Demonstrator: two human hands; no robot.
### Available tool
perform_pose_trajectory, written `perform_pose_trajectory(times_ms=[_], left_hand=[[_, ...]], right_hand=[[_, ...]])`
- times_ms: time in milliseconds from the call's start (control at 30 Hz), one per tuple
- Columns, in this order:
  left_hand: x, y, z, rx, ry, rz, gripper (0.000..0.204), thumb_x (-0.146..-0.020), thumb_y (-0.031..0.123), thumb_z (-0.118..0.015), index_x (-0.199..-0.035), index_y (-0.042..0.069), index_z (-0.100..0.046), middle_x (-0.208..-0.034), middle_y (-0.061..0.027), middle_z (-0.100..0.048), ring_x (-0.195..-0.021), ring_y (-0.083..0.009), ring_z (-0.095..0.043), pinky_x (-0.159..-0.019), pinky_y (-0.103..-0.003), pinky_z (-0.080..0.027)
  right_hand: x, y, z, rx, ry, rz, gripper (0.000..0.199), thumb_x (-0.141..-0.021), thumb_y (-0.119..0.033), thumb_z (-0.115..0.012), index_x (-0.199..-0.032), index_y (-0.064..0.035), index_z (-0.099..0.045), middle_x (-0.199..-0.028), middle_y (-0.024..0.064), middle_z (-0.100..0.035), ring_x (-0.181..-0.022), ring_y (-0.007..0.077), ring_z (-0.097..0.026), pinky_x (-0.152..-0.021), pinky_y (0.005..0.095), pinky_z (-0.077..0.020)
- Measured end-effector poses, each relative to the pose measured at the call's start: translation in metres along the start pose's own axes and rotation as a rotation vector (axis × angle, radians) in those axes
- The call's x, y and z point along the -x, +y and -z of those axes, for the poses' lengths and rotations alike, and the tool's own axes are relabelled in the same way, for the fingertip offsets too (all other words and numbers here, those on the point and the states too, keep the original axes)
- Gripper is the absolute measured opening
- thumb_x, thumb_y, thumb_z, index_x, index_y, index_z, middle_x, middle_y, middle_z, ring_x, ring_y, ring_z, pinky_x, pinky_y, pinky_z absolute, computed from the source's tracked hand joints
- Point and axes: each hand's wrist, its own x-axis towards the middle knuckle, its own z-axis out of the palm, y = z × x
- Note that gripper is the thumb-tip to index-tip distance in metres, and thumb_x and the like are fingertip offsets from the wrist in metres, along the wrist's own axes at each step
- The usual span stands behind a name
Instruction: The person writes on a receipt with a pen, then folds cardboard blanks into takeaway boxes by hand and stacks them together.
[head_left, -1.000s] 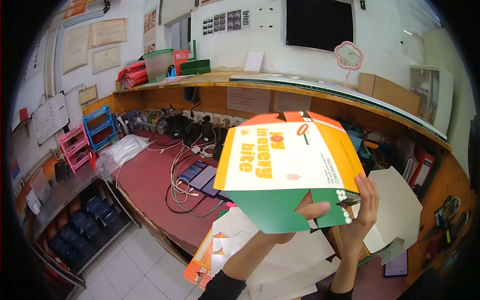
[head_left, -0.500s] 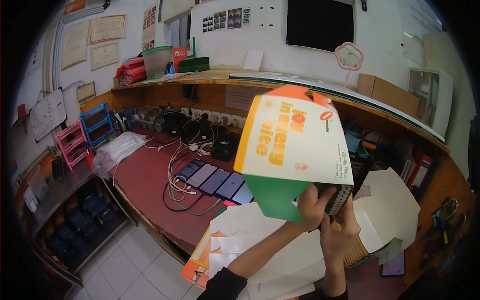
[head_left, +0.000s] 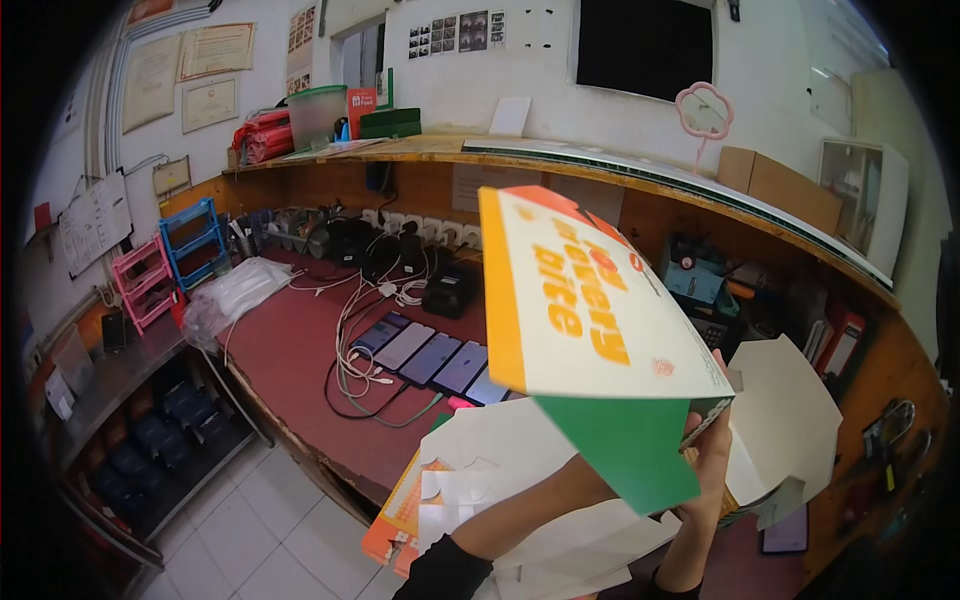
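Closest, low in the frame: left forearm (head_left: 530, 500) in a dark sleeve, rising behind the carton (head_left: 590, 300), with the left hand hidden by the green panel. No telling whether those fingers are spread or closed. Right hand (head_left: 712, 440) clamped on the carton's lower right corner, fingers (head_left: 708, 455) curled round the edge.

Likely best to support it from both sides and grip along the creases rather than the flat faces. Press lightly too, since thin card dents easily. Probably wise to turn it slowly, and clear of the loose sheets below.

Carton held aloft at about chest height, above the counter and tilted, with its long face towards the camera. Cream-white top with large orange lettering, an orange band along the left edge and an orange flap at the far end. Plain green panel folded down beneath. Looks part-formed and hollow, with crisp edges and no visible tears.

Just beneath: a heap of flat white blanks (head_left: 500, 450) with orange undersides, overhanging the counter edge. Further out on the dark red counter (head_left: 290, 350): a row of phones (head_left: 430, 355) lying face up, trailing white cables (head_left: 350, 350), and a clear plastic bag (head_left: 235, 290). Beyond, a curved wooden shelf (head_left: 600, 165), and on the wall a dark screen (head_left: 645, 45).
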Motion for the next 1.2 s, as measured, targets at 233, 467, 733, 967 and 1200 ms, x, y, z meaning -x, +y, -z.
perform_pose_trajectory(times_ms=[233,467,733,967,1200], left_hand=[[-0.004,-0.018,-0.025,0.287,-0.091,0.274,0.026,-0.087,0.016,-0.053,-0.11,0.003,-0.055,-0.099,-0.0125,-0.058,-0.087,-0.0243,-0.057,-0.073,-0.035,-0.045],[-0.02,-0.009,-0.019,0.195,-0.16,0.432,0.037,-0.088,0.028,-0.054,-0.113,0.0,-0.051,-0.103,-0.0106,-0.059,-0.092,-0.016,-0.055,-0.081,-0.03,-0.043],[-0.019,0.002,0.02,1.056,-0.077,0.348,0.042,-0.084,0.013,-0.056,-0.12,-0.004,-0.042,-0.111,-0.0105,-0.055,-0.102,-0.0156,-0.05,-0.089,-0.028,-0.039],[-0.023,-0.057,0.053,0.075,-0.801,0.137,0.076,-0.058,0.017,-0.08,-0.121,0.0,-0.041,-0.109,-0.0103,-0.057,-0.102,-0.0209,-0.053,-0.094,-0.032,-0.037],[-0.034,-0.063,0.007,0.777,-0.902,0.623,0.039,-0.084,0.017,-0.058,-0.116,-0.001,-0.044,-0.107,-0.0103,-0.058,-0.101,-0.0191,-0.055,-0.091,-0.035,-0.041]], right_hand=[[-0.006,0.004,0.005,0.091,0.06,-0.052,0.089,-0.066,-0.017,-0.07,-0.135,-0.0002,-0.016,-0.113,0.0214,-0.051,-0.098,0.0279,-0.056,-0.085,0.0324,-0.0438],[0.008,0.014,0.004,-0.016,0.067,-0.198,0.073,-0.076,-0.006,-0.059,-0.134,0.0053,-0.015,-0.121,0.0205,-0.043,-0.111,0.0245,-0.046,-0.093,0.033,-0.0361],[-0.009,0.067,0.044,-0.523,-0.018,-0.217,0.07,-0.087,-0.043,-0.048,-0.134,0.0013,-0.024,-0.132,0.0118,-0.037,-0.122,0.0202,-0.035,-0.1,0.0311,-0.028],[0.038,0.102,0.107,-0.269,0.337,0.078,0.045,-0.081,-0.012,-0.058,-0.122,-0.003,-0.041,-0.119,0.01,-0.049,-0.11,0.0238,-0.049,-0.096,0.0384,-0.0375],[0.003,0.047,0.075,0.267,0.045,0.139,0.012,-0.068,-0.01,-0.06,-0.081,-0.0078,-0.059,-0.102,0.0132,-0.05,-0.078,0.0215,-0.055,-0.07,0.03,-0.0456]])
